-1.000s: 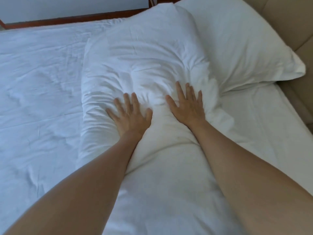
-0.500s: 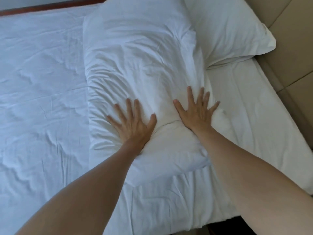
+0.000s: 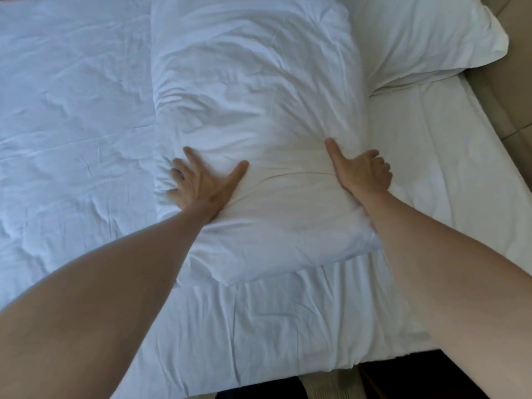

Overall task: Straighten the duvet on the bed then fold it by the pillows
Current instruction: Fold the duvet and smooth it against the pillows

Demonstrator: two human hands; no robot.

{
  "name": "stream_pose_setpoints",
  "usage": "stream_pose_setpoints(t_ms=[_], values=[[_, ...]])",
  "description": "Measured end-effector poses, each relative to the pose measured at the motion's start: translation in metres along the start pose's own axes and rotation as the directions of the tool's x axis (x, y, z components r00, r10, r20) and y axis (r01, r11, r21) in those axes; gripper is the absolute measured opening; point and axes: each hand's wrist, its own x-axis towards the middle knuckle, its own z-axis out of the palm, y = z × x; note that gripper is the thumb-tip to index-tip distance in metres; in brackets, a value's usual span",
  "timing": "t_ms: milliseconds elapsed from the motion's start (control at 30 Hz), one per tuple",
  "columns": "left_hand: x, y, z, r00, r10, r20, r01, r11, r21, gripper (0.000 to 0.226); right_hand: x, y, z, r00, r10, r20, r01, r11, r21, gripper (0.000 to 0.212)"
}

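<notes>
The folded duvet (image 3: 253, 119) lay as a thick white roll across the bed (image 3: 449, 174), and everything else is placed from it. The left hand (image 3: 201, 182) gripped the roll's left edge, thumb stretched flat over the top, the other fingers (image 3: 176, 175) curled down over the side into the crease where the roll met the flat bedding. The right hand (image 3: 359, 171) held the roll's right edge the same way: thumb pointing up along the top surface, fingers (image 3: 383, 165) bent over the side toward the sheet. Both forearms reached in from the near end of the roll. A white pillow (image 3: 426, 38) lay against the roll's far right side, touching it. A beige headboard (image 3: 515, 82) stood beyond the pillow, at the right of the bed.
</notes>
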Motion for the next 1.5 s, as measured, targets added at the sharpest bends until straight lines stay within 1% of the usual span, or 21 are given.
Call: stream_pose_setpoints(t_ms=[100,133,200,267,333,400,533,733,767,833,900,1000,1133,1233,1267,1367,1500], values=[[0.018,-0.008,0.003,0.986,-0.082,-0.147,0.086,0.996,0.018,0.135,0.005,-0.001,0.005,0.999,0.050,0.011,-0.051,0.996,0.078,0.129],[0.022,-0.008,0.007,0.978,-0.090,-0.187,0.098,0.995,0.033,0.133,0.008,-0.002,0.008,0.998,0.057,0.009,-0.057,0.994,0.090,0.127],[0.029,-0.009,0.014,0.972,-0.082,-0.221,0.097,0.994,0.056,0.129,0.014,-0.001,0.010,0.998,0.069,0.010,-0.070,0.992,0.106,0.127],[0.039,-0.011,0.018,0.973,-0.073,-0.217,0.088,0.994,0.058,0.123,0.023,0.000,0.010,0.996,0.080,0.042,-0.086,0.984,0.158,0.124],[0.050,-0.013,0.020,0.977,-0.075,-0.201,0.084,0.996,0.040,0.119,0.030,0.000,0.009,0.993,0.080,0.091,-0.100,0.965,0.243,0.115],[0.062,-0.013,0.024,0.979,-0.115,-0.168,0.114,0.993,-0.016,0.118,0.035,-0.003,0.010,0.989,0.082,0.126,-0.117,0.945,0.304,0.113],[0.084,-0.009,0.034,0.963,-0.227,-0.144,0.212,0.970,-0.118,0.119,0.045,-0.014,0.016,0.982,0.100,0.162,-0.150,0.931,0.333,0.122],[0.105,-0.014,0.037,0.938,-0.324,-0.123,0.283,0.920,-0.270,0.122,0.054,-0.029,0.021,0.962,0.167,0.214,-0.233,0.913,0.335,0.136],[0.107,-0.017,0.035,0.934,-0.341,-0.105,0.298,0.907,-0.297,0.119,0.054,-0.030,0.021,0.963,0.171,0.209,-0.235,0.912,0.338,0.137],[0.110,-0.023,0.029,0.931,-0.358,-0.074,0.318,0.893,-0.318,0.105,0.053,-0.029,0.021,0.967,0.168,0.192,-0.228,0.904,0.361,0.135],[0.108,-0.027,0.021,0.933,-0.348,-0.090,0.306,0.901,-0.306,0.095,0.050,-0.029,0.020,0.971,0.170,0.170,-0.224,0.895,0.386,0.134],[0.100,-0.030,0.007,0.932,-0.347,-0.110,0.300,0.903,-0.307,0.093,0.043,-0.029,0.017,0.975,0.182,0.126,-0.218,0.886,0.410,0.128],[0.083,-0.026,-0.013,0.947,-0.307,-0.096,0.263,0.911,-0.319,0.082,0.037,-0.026,0.008,0.982,0.168,0.086,-0.189,0.880,0.437,0.121],[0.066,-0.020,-0.025,0.945,-0.314,-0.094,0.256,0.887,-0.385,0.084,0.033,-0.018,-0.001,0.988,0.137,0.073,-0.155,0.871,0.467,0.112],[0.058,-0.018,-0.029,0.941,-0.323,-0.098,0.255,0.872,-0.417,0.080,0.032,-0.014,-0.005,0.990,0.121,0.067,-0.138,0.868,0.477,0.109],[0.029,-0.010,-0.031,0.933,-0.338,-0.121,0.238,0.835,-0.496,0.066,0.027,0.007,-0.017,0.995,0.084,0.044,-0.095,0.861,0.499,0.101],[-0.034,0.011,-0.018,0.935,-0.335,-0.116,0.234,0.830,-0.506,0.070,0.023,0.056,-0.049,0.997,0.077,0.021,-0.078,0.864,0.497,0.094]])
